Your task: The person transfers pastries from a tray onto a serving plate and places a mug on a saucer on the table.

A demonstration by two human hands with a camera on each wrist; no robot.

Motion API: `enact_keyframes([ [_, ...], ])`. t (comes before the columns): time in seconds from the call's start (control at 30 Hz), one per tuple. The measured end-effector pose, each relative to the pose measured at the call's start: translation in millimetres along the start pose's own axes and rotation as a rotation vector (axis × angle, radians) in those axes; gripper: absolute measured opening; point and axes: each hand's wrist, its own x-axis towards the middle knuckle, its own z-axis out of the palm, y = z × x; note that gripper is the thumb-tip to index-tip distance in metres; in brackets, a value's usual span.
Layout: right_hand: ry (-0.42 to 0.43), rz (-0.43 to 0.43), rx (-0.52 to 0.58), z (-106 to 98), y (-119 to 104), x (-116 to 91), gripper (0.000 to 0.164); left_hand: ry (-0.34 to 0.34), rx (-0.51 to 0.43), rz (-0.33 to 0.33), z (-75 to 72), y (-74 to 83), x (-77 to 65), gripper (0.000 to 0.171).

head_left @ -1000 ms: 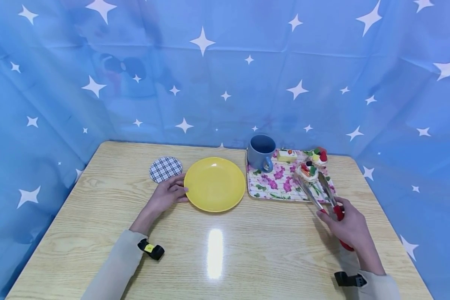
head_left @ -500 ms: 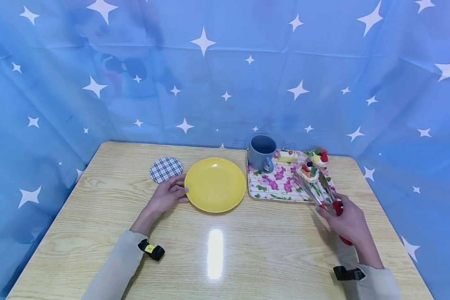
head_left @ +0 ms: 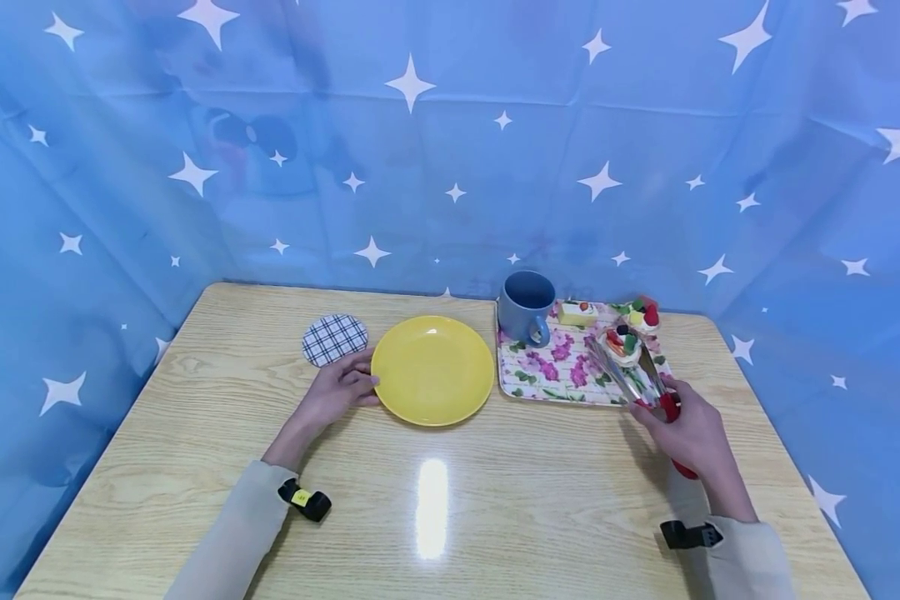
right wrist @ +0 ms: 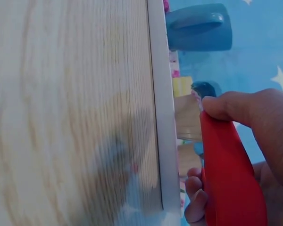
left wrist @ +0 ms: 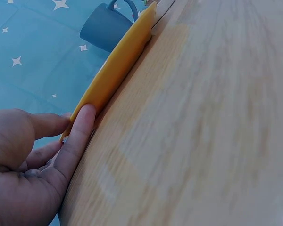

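Note:
In the head view my left hand [head_left: 339, 390] holds the left rim of a round yellow plate [head_left: 432, 371]. The left wrist view shows finger and thumb at the plate's edge [left wrist: 111, 75]. My right hand [head_left: 686, 429] grips metal tongs [head_left: 624, 382] with red handles [right wrist: 228, 169], thumb on one side and fingers on the other. The tong arms straddle a cream tart topped with fruit [head_left: 621, 346] on a floral tray [head_left: 525, 382]. A second fruit-topped pastry [head_left: 640, 315] sits just behind it. In the right wrist view the tart is largely hidden behind the tongs.
A blue mug [head_left: 527, 308] stands on the tray's left part, with a small yellow cake slice [head_left: 577, 313] to its right. Beyond the left hand lies a checked round coaster [head_left: 334, 339]. A blue star-patterned curtain [head_left: 450, 150] hangs behind the wooden table [head_left: 525, 492].
My right hand has slid a little forward along the tongs, toward the tray, and the tong arms have drawn slightly closer around the tart. My left hand stays at the plate.

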Motion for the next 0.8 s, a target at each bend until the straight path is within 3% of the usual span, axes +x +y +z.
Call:
enact_keyframes([
  [0.8, 0.104, -0.033, 0.02, 10.4, 0.4, 6.3, 0.08, 0.015, 0.012, 0.006, 1.6, -0.7, -0.6, 0.057],
])
